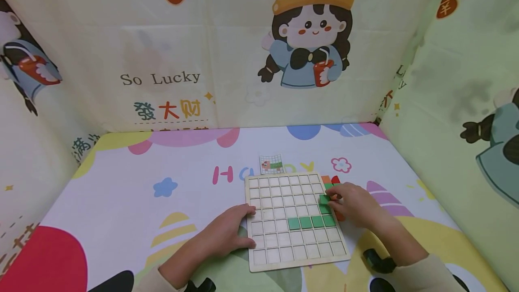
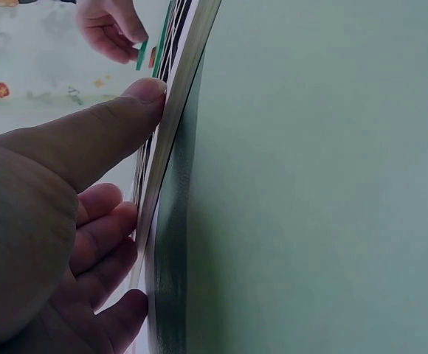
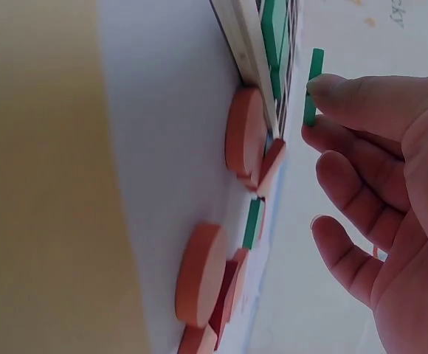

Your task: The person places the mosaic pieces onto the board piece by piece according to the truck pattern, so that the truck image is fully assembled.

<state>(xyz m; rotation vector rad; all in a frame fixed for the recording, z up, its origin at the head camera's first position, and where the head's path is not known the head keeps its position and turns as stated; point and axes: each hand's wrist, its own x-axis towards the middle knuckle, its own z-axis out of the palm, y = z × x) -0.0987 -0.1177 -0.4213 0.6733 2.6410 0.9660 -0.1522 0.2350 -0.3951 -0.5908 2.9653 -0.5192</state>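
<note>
A wooden grid board [image 1: 267, 267] lies flat, with a row of several green square tiles [image 1: 305, 223] in its cells toward the right and another green tile [image 1: 325, 210] just above that row's right end. My right hand [image 1: 358, 204] pinches a green square tile [image 3: 313, 87] between thumb and forefinger, over the board's right edge; its other fingers are loosely bent. At the board's left edge rests my left hand [image 1: 229, 231], the thumb [image 2: 118, 129] and fingertips touching the side, fingers spread along it.
Loose orange round pieces [image 3: 203, 276], red pieces and a green tile [image 3: 252, 223] lie on the table beside the board's right edge. A small picture card [image 1: 271, 164] with a grid drawing sits behind the board. Printed cloth walls [image 1: 235, 57] stand around the table.
</note>
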